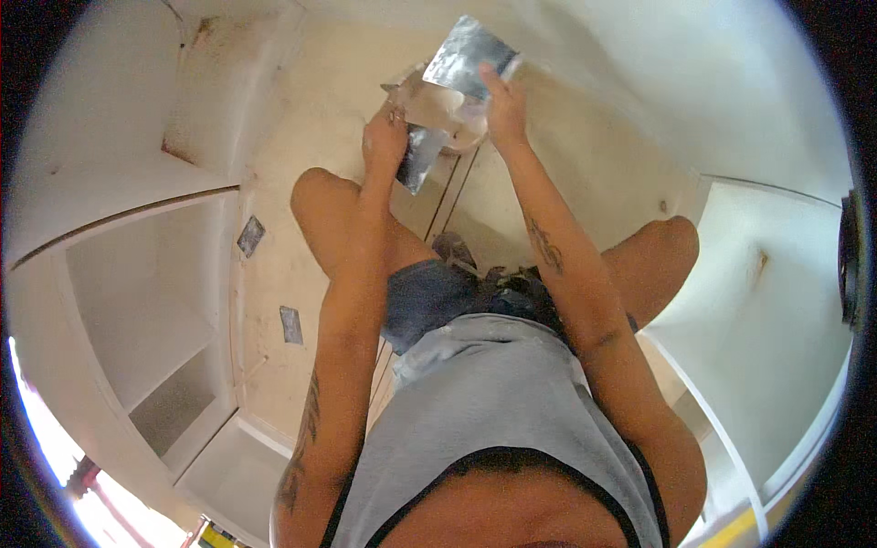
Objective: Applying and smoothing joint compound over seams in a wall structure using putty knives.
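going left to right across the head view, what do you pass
white shelf unit → small grey piece on the floor → left hand → right hand → white panel

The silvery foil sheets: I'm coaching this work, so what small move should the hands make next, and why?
Probably lower the upper foil sheet toward the floor. The right hand holds it raised above a pale crumpled piece, while the left hand grips a second foil piece beside it.
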Motion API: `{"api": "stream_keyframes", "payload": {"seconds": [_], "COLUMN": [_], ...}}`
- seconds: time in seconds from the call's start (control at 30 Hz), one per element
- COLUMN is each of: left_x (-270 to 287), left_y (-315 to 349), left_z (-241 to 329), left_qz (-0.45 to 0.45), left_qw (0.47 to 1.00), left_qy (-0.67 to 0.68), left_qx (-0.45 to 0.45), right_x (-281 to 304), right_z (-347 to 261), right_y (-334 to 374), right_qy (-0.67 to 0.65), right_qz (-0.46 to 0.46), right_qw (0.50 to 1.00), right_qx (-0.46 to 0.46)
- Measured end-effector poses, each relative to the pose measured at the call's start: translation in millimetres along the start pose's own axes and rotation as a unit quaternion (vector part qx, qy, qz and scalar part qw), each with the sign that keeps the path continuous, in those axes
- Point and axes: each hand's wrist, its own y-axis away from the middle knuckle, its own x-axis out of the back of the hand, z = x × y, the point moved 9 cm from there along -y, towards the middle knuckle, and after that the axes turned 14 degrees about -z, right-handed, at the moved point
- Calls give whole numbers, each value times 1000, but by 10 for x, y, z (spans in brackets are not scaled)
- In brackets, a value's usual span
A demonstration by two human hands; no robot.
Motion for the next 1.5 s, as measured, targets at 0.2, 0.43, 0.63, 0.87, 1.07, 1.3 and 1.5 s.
{"api": "stream_keyframes", "payload": {"seconds": [0.2, 0.43, 0.63, 0.87, 1.07, 1.3, 1.5], "left_x": [42, -189, -155, 260, -69, -205, -167], "left_y": [60, -54, -33, 253, 202, 153, 245], "left_z": [-160, -206, -680, -429, -500, -273, -722], "left_qz": [17, -22, -51, 69, -81, -104, 2], "left_qw": [996, 985, 951, 959, 668, 559, 590], "left_qy": [92, 174, 304, 273, 739, 822, 800], "left_qx": [-13, -3, -2, 28, -19, -33, 108], "right_x": [-291, -298, -3, -208, -1095, -1020, -1341], "right_z": [-122, -239, -666, -991, -378, 721, 1163], "right_y": [26, -246, -79, 625, 45, -379, -302], "right_qy": [-114, -22, 82, 339, 535, 619, 604], "right_qz": [-6, 4, 104, -181, -355, -313, -425], "right_qw": [993, 999, 988, 923, 766, 720, 672], "right_qx": [34, 27, 85, -4, 32, -7, -48]}}
